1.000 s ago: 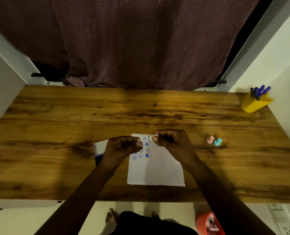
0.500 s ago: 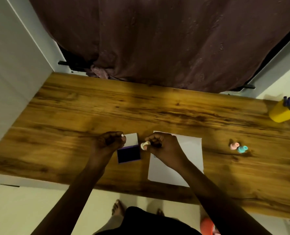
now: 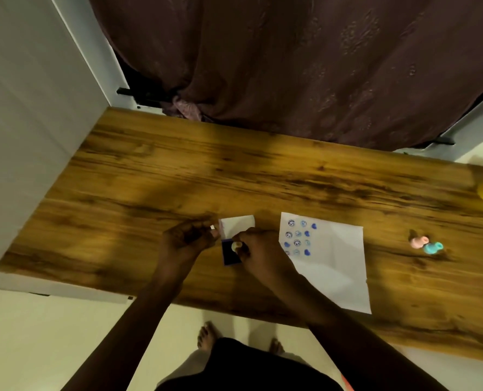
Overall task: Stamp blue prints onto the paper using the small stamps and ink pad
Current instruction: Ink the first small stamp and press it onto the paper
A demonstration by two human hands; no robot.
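The right hand (image 3: 258, 253) pinches a small pale stamp (image 3: 236, 245) between thumb and fingertips and holds it down on the dark blue ink pad (image 3: 229, 256), whose white lid (image 3: 239, 224) stands open at the far side; the left hand (image 3: 186, 238), fingers curled, steadies the pad's left edge with a small white piece (image 3: 212, 227) at its fingertips. The paper (image 3: 335, 266), bearing rows of blue prints (image 3: 298, 238), lies just right of the pad on the wooden table (image 3: 150, 176). Farther right lie a pink stamp (image 3: 417, 242) and a teal stamp (image 3: 432, 247), touching.
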